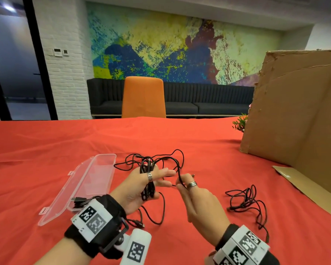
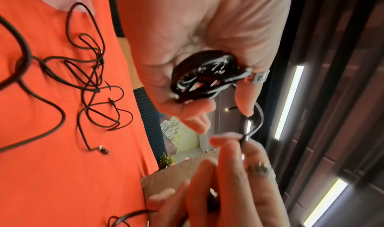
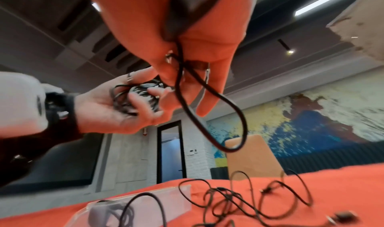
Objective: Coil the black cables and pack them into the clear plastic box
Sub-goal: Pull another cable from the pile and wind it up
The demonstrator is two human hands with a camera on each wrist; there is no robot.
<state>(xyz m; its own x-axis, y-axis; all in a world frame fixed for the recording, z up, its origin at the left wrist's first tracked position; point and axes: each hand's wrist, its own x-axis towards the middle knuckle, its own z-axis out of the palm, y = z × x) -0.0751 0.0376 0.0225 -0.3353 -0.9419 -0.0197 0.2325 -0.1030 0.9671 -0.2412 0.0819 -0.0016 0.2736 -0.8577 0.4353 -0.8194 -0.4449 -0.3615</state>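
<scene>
So, halfway-ish I'd say, going view by view with the clear plastic box [image 1: 96, 180] as my landmark; from the head view it lies open on the red tablecloth [image 1: 46, 150], lid flipped out to its left, and one dark coiled cable [image 1: 82, 200] already seems to sit in its near end, so that one looks done; the left hand [image 1: 141, 190], just right of the box, has its fingers curled round a half-wound coil [image 1: 148, 183] looped over the hand; the right hand [image 1: 197, 199], further right of the box, pinches the free tail of that same cable [image 1: 180, 178] between thumb and fingertips; a loose tangle [image 1: 157, 159] lies past the hands, right of the box's far end, and another messy cable [image 1: 246, 199] lies well to the right, near the cardboard sheet [image 1: 294, 111], so my guess is at least two are left to wind; left wrist view next; the coil [image 2: 205, 76] is bunched in the left palm [image 2: 197, 33], fingers folded over it, the right hand's fingertips [image 2: 224, 142] nipping the tail just below, and loose cable [image 2: 93, 76] is sprawled on the cloth; right wrist view last; the pinched strand [image 3: 207, 112] hangs in a loop from the right hand [image 3: 187, 33], the left hand [image 3: 124, 105] cups the coil beside it, and the box [image 3: 135, 206] sits low on the cloth, blurry, with something dark in it.
</scene>
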